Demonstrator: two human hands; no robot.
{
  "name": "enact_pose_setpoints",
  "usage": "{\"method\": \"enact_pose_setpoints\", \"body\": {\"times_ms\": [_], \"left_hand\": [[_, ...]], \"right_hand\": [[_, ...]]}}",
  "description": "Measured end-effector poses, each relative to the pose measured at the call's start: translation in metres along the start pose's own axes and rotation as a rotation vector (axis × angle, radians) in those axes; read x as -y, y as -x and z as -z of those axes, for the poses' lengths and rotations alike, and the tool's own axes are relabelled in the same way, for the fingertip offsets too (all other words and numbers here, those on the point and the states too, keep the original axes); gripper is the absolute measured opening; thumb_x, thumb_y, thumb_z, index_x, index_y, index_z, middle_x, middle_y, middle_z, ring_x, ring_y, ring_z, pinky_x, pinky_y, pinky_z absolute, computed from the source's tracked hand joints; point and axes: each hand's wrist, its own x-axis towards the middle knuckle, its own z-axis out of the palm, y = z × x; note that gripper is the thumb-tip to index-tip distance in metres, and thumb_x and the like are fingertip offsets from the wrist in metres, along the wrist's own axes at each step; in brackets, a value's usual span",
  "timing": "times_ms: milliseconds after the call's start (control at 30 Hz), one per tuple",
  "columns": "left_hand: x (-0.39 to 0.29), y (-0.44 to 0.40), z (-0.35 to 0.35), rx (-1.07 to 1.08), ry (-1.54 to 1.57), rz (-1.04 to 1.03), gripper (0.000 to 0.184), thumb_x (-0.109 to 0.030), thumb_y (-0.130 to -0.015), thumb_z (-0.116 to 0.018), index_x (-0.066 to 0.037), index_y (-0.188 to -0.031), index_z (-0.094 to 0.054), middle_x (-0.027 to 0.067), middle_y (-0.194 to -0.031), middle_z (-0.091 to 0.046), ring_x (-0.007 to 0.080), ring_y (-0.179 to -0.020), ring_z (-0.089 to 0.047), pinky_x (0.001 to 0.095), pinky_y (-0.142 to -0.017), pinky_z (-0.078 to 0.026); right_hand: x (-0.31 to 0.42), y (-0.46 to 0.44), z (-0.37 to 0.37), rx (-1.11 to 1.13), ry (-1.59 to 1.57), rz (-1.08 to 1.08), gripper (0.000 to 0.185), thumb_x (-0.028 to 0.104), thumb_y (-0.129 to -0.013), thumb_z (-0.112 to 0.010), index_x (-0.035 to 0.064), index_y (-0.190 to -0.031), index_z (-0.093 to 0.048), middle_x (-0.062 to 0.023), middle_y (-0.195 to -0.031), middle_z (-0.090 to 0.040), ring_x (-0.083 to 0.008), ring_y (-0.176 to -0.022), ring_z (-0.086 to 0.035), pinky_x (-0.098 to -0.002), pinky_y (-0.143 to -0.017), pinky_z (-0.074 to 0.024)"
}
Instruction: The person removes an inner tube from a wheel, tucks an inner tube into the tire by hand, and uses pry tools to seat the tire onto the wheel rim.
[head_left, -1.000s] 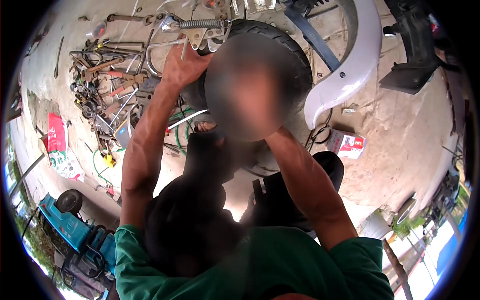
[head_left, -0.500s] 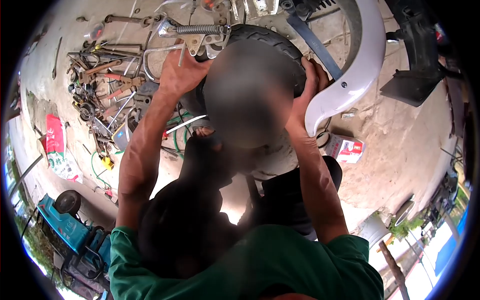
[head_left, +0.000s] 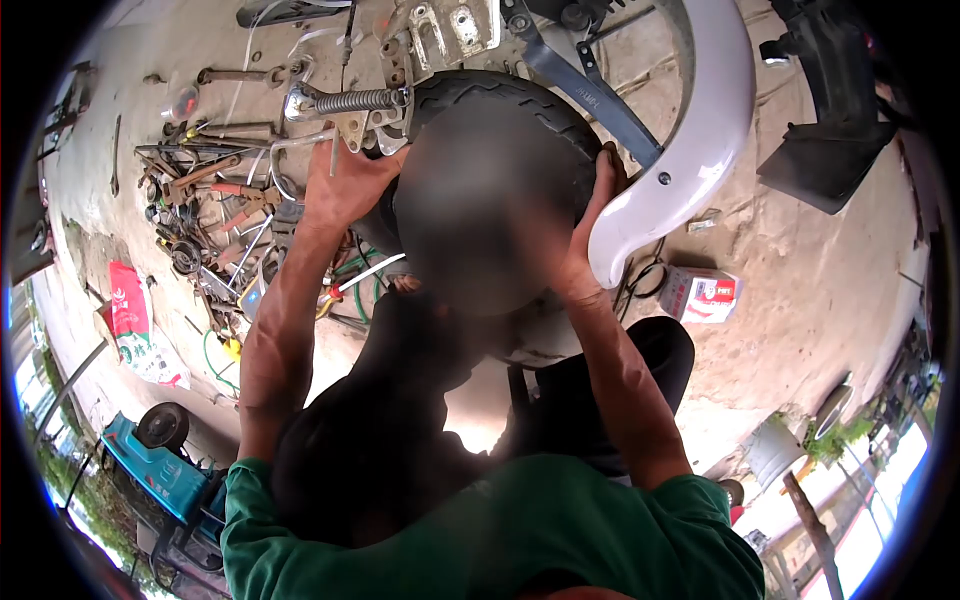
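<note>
A black tire (head_left: pixel 520 95) with a treaded edge stands between my hands; a dark round blur covers most of the wheel. At its right side, my right hand (head_left: pixel 578 245) curls its fingers around the tire's edge, close to a pale lilac fender (head_left: pixel 700 150). My left hand (head_left: pixel 340 188) is closed at the left side, its thumb towards the tire. Its fingers go behind a metal bracket with a coil spring (head_left: pixel 358 101), so what they grip is hidden. Curved metal tubing (head_left: pixel 280 165) runs beside that hand.
Wrenches, pliers and other tools (head_left: pixel 225 200) lie heaped on the floor at left. A red and white bag (head_left: pixel 140 320) and a teal machine (head_left: pixel 155 465) are further down. At right are a small carton (head_left: pixel 705 295), a black plastic part (head_left: pixel 830 160) and a white bucket (head_left: pixel 772 452).
The spring bracket, tire and fender have shifted left and slightly down in view, both hands with them. The background has shifted too. Both hands keep much the same hold.
</note>
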Motion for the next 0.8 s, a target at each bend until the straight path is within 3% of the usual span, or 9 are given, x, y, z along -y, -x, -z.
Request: {"method": "enact_pose_setpoints", "body": {"times_ms": [100, 167, 267, 433, 600, 767, 800], "left_hand": [[0.005, 0.0, -0.001, -0.002, 0.012, -0.072, 0.053, -0.039, -0.079, -0.09, 0.001, -0.111, -0.074, 0.0172, -0.099, -0.078, 0.0298, -0.09, -0.076, 0.0409, -0.08, -0.059], [0.001, 0.001, 0.001, -0.01, 0.03, -0.13, 0.053, -0.038, -0.079, -0.09, 0.0, -0.112, -0.073, 0.0174, -0.1, -0.078, 0.0302, -0.091, -0.076, 0.0411, -0.081, -0.059], [0.004, 0.002, -0.001, -0.09, 0.053, -0.156, 0.057, -0.051, -0.078, -0.087, -0.002, -0.104, -0.075, 0.0166, -0.097, -0.077, 0.034, -0.085, -0.075, 0.0421, -0.073, -0.059], [0.006, 0.001, -0.002, -0.084, 0.11, -0.174, 0.058, -0.051, -0.077, -0.088, -0.002, -0.106, -0.075, 0.0168, -0.096, -0.077, 0.0344, -0.087, -0.075, 0.0435, -0.075, -0.059], [0.012, -0.002, -0.007, -0.105, 0.088, -0.21, 0.058, -0.054, -0.078, -0.087, -0.001, -0.099, -0.076, 0.0169, -0.088, -0.077, 0.0326, -0.079, -0.075, 0.0414, -0.071, -0.059], [0.0, 0.005, 0.001, -0.098, 0.105, -0.173, 0.061, -0.056, -0.076, -0.088, 0.001, -0.095, -0.076, 0.0184, -0.084, -0.076, 0.0315, -0.073, -0.074, 0.0407, -0.067, -0.057], [0.002, 0.004, 0.0, -0.079, 0.078, -0.149, 0.06, -0.055, -0.076, -0.088, 0.001, -0.096, -0.075, 0.0183, -0.083, -0.076, 0.0312, -0.073, -0.073, 0.0406, -0.067, -0.057]], "right_hand": [[-0.007, 0.008, -0.001, 0.061, -0.088, -0.082, 0.096, 0.025, -0.082, -0.083, -0.01, -0.154, -0.03, -0.0331, -0.151, -0.04, -0.0464, -0.138, -0.043, -0.0494, -0.115, -0.0373], [-0.013, 0.011, -0.006, 0.036, -0.039, -0.029, 0.1, 0.028, -0.082, -0.082, -0.0095, -0.156, -0.026, -0.0341, -0.153, -0.037, -0.048, -0.14, -0.041, -0.0515, -0.117, -0.0333], [-0.019, 0.009, -0.003, 0.035, -0.053, 0.122, 0.099, 0.027, -0.082, -0.079, -0.0111, -0.155, -0.024, -0.0351, -0.156, -0.033, -0.0501, -0.142, -0.037, -0.0533, -0.119, -0.0302], [-0.036, 0.005, 0.002, 0.054, -0.056, 0.306, 0.097, 0.029, -0.084, -0.074, -0.0134, -0.155, -0.023, -0.0364, -0.157, -0.03, -0.0528, -0.144, -0.032, -0.0556, -0.119, -0.0286], [-0.039, 0.041, 0.01, 0.16, 0.026, 0.245, 0.09, 0.029, -0.087, -0.072, -0.0135, -0.154, -0.029, -0.0377, -0.159, -0.028, -0.0537, -0.145, -0.032, -0.0553, -0.119, -0.0288], [-0.054, 0.09, 0.033, 0.242, 0.112, 0.196, 0.083, 0.027, -0.092, -0.068, -0.0107, -0.156, -0.03, -0.0342, -0.15, -0.046, -0.0519, -0.138, -0.045, -0.0525, -0.116, -0.0342], [-0.049, 0.088, 0.031, 0.101, 0.039, 0.186, 0.075, 0.022, -0.091, -0.073, -0.0093, -0.15, -0.041, -0.0269, -0.141, -0.056, -0.0434, -0.128, -0.055, -0.0482, -0.111, -0.0402]]}}
